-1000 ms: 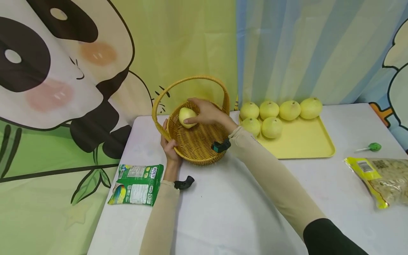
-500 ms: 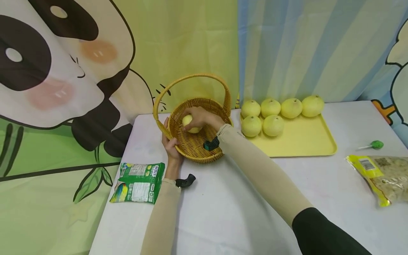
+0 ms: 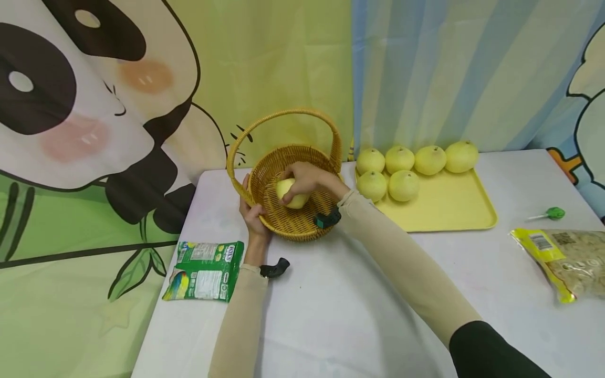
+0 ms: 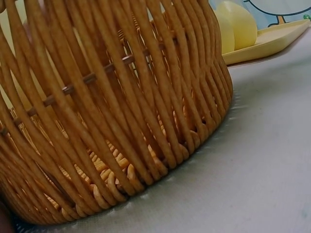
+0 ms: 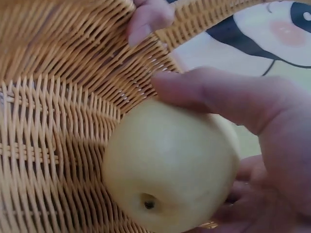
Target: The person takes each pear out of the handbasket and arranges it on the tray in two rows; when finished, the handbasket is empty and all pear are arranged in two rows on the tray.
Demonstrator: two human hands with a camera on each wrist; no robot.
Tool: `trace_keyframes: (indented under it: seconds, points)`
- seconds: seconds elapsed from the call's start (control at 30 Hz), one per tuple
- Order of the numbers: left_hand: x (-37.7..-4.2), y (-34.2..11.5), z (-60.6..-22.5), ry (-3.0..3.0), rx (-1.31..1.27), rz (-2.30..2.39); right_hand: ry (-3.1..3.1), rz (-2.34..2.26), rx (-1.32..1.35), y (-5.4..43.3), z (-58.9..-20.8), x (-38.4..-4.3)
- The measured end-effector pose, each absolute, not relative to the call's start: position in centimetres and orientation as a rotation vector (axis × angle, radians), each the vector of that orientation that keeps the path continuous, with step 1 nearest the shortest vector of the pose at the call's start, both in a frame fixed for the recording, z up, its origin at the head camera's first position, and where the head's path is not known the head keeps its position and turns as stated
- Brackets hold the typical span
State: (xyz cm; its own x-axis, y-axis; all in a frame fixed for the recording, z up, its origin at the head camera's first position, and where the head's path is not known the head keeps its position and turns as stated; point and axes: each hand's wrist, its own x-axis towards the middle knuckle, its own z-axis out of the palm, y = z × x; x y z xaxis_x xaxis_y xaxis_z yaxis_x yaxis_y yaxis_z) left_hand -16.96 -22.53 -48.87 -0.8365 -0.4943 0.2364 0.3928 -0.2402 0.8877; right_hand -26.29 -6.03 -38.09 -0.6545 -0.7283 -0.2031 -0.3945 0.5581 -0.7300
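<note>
A round wicker basket (image 3: 299,233) with a tall arched handle stands on the table, left of centre in the head view. My left hand (image 3: 256,220) grips its left side, thumb over the rim. Inside the basket, my right hand (image 3: 308,176) holds a pale yellow pear (image 3: 292,196), with fingers and thumb around it. The right wrist view shows the thumb pressed along the top of the pear (image 5: 170,155) and its dark dimple facing the camera. The left wrist view is filled by the woven wall of the basket (image 4: 121,111).
A yellow tray (image 3: 449,210) to the right of the basket carries several similar pears (image 3: 403,186). A green snack packet (image 3: 206,271) lies left of my left forearm. At the far right are a green lollipop (image 3: 555,213) and a clear-and-yellow bag (image 3: 567,262). A printed curtain (image 3: 293,63) hangs behind.
My right hand has moved the pear from the basket's upper left side rightward and down toward its middle. The left hand keeps its grip on the basket.
</note>
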Motion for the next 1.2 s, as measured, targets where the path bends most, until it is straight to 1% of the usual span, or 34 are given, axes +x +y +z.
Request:
trace_keyframes:
  seconds: [0.27,0.53,0.8,0.97,1.2]
  points:
    - [-16.8,-22.4,-49.4,-1.466,0.117,-2.121,2.294,-1.207,-0.855,-2.8,-37.8,-24.9]
    - [-16.6,-22.5,-49.4,-1.467,0.128,-2.121,2.265,-1.516,-0.789,0.8,-36.2,-22.6]
    - [-16.6,-22.5,-49.4,-1.476,0.125,-2.127,2.352,-1.696,-0.792,5.9,-34.8,-20.7]
    - [-16.8,-22.6,-49.4,-1.433,0.087,-2.145,2.391,-1.807,-0.751,9.4,-34.3,-20.3]
    - [-16.8,-22.7,-49.1,-1.412,0.064,-2.175,2.576,-1.92,-0.668,15.0,-35.0,-20.8]
